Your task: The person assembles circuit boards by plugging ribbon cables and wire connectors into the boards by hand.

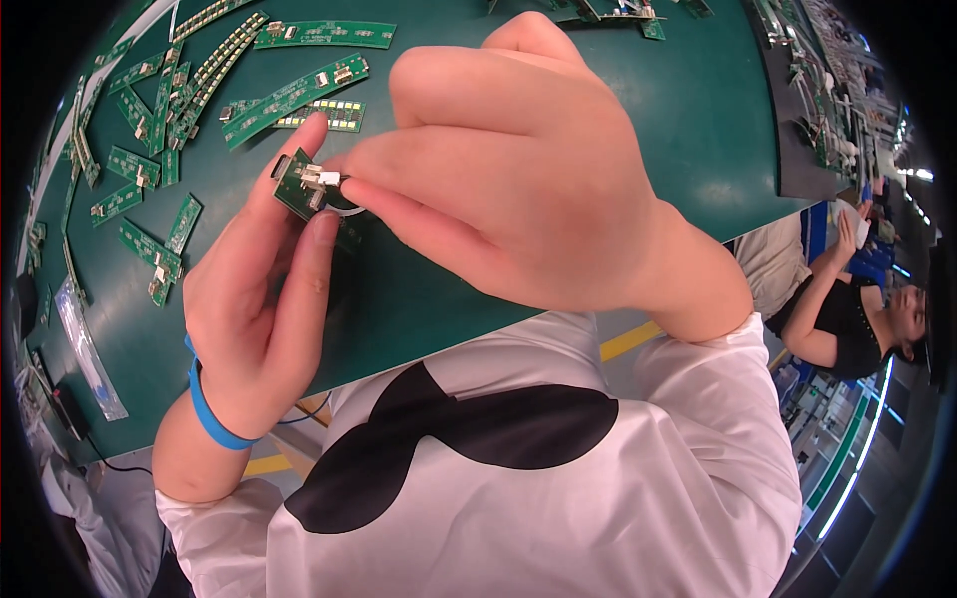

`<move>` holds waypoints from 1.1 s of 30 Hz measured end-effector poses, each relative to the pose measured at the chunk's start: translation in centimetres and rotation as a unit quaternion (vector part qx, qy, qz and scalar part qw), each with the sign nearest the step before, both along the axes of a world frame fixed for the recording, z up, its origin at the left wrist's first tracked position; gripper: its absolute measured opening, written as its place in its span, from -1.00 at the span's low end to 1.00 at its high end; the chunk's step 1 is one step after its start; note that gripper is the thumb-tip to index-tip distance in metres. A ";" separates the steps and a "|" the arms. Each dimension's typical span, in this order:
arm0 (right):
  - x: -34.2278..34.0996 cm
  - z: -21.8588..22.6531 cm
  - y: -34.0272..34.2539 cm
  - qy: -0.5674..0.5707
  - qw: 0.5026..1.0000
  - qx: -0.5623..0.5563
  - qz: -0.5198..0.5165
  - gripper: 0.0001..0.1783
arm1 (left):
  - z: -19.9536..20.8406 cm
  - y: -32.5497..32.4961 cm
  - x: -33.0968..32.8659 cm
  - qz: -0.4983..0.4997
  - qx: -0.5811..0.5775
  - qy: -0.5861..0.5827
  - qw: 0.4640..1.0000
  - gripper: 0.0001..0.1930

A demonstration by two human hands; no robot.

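Between the thumb and fingers of my left hand [254,289] is a small green circuit board [291,193], tilted over the table. It carries a metal port on its left edge and pale connectors on its face. My right hand [538,169] is closed in a pinch, its fingertips at a small white connector plug [329,178] on the board. A thin pale curve, perhaps a wire, shows just below those fingertips; where it leads is hidden by the fingers. A blue band [207,409] circles my left wrist.
Long green circuit strips [297,102] and many smaller boards [159,261] lie across the left and far side of the green table [449,324]. A clear plastic bag [88,344] lies at the left. More boards sit on a black mat [802,164] at right. Another person [847,314] is beyond.
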State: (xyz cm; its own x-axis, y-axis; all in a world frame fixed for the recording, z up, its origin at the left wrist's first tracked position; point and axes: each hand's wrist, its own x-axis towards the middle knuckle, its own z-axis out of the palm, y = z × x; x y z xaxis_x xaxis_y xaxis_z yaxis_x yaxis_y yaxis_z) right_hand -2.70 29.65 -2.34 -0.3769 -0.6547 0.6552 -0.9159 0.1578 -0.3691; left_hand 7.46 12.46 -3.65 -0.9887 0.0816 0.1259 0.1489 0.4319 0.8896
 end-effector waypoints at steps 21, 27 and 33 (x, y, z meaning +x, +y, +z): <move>-0.2 0.9 1.1 -0.106 0.991 0.080 0.026 -0.81 | 0.2 0.8 -0.3 -0.004 -0.053 0.075 0.996 -0.65; -0.1 0.1 0.6 -0.055 0.998 0.015 0.001 -0.87 | 0.9 0.9 -0.5 -0.003 -0.092 0.033 0.995 -0.61; -0.1 0.0 0.9 -0.071 0.997 0.003 0.026 -0.89 | 0.6 1.6 -0.8 0.008 -0.149 0.123 0.981 -0.51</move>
